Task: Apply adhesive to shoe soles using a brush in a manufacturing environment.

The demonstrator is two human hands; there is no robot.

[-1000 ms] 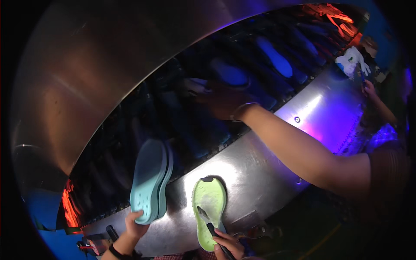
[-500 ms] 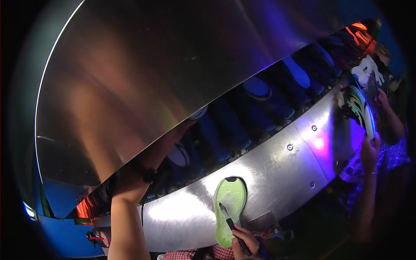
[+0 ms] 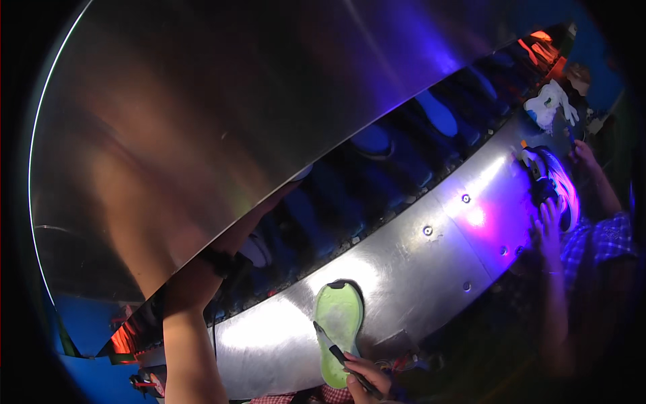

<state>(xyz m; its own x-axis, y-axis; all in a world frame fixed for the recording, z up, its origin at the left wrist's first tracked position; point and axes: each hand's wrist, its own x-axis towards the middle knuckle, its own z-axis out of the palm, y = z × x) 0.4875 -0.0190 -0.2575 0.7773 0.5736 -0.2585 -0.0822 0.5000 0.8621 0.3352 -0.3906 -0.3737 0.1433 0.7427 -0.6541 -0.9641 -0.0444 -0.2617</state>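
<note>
Our right hand (image 3: 367, 376) grips a dark brush (image 3: 333, 350) over the green sole (image 3: 338, 323); our left hand, reaching into the conveyor (image 3: 377, 182), is hidden, so we cannot tell its grip.

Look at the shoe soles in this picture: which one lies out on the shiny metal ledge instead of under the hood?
The pale green sole, lying flat on the metal ledge by the right hand with its pen-like tool; the bluish ones sit under the hood.

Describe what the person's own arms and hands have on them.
Both hands are bare, no gloves. The left arm is bare along the forearm, with a dark band around the wrist. The right hand shows no ring or sleeve; only a little of it is in view.
</note>
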